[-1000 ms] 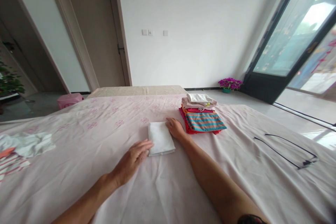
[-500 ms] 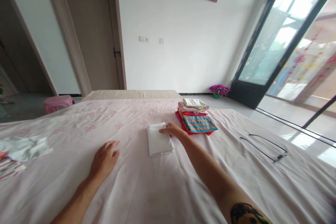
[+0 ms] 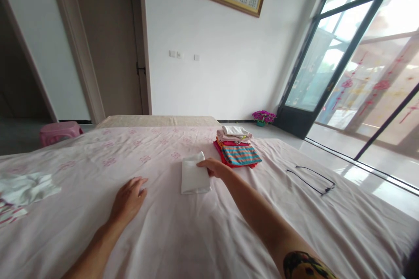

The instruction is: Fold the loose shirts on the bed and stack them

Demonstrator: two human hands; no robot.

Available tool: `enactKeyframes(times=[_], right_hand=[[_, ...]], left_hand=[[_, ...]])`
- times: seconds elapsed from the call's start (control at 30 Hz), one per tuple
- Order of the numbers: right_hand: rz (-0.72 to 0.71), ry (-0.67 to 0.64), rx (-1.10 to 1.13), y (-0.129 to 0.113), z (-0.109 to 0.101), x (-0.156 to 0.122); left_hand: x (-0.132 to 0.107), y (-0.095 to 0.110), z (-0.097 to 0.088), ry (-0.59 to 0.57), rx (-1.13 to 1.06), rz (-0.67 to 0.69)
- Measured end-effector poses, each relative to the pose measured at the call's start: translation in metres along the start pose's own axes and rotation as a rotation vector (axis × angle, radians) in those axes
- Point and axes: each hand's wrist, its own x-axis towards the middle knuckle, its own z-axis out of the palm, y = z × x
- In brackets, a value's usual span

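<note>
The right hand [image 3: 213, 168] pinches the right edge of the folded white cloth [image 3: 193, 176], which lies just left of that grip on the pink bedsheet [image 3: 196, 235]. The left hand [image 3: 128, 199] rests flat, fingers spread, well apart. Gripped by one edge only, the cloth's folds could slip open.

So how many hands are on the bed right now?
2. The left hand lies flat on the pink sheet, apart from the folded white cloth; the right hand touches that cloth's right edge. No other person's hands show.
</note>
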Motion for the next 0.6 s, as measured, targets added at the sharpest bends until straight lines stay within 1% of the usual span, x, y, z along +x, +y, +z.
enactKeyframes(times=[0.1,0.17,0.23,0.33,0.4,0.5,0.53,0.6], right_hand=[[0.052,0.012,0.088,0.005,0.001,-0.005],[0.056,0.023,0.154,0.007,0.002,-0.01],[0.028,0.048,0.224,0.007,0.003,-0.017],[-0.083,0.117,0.324,0.001,-0.006,-0.029],[-0.219,0.212,0.413,-0.007,-0.021,-0.036],[-0.451,0.453,0.6,-0.021,-0.056,-0.041],[-0.494,0.541,0.658,-0.025,-0.069,-0.041],[-0.498,0.724,0.733,-0.027,-0.093,-0.04]], left_hand=[[0.0,0.0,0.0,-0.013,-0.002,0.004],[0.0,-0.002,0.0,-0.02,-0.009,0.009],[0.0,-0.003,0.002,-0.024,-0.017,0.01],[0.0,-0.006,0.004,-0.029,-0.015,0.017],[0.0,-0.006,0.005,-0.024,-0.011,0.026],[0.0,-0.005,0.005,-0.009,-0.004,0.027],[0.0,-0.004,0.004,-0.005,0.0,0.03],[0.0,-0.004,0.004,-0.003,0.009,0.04]])
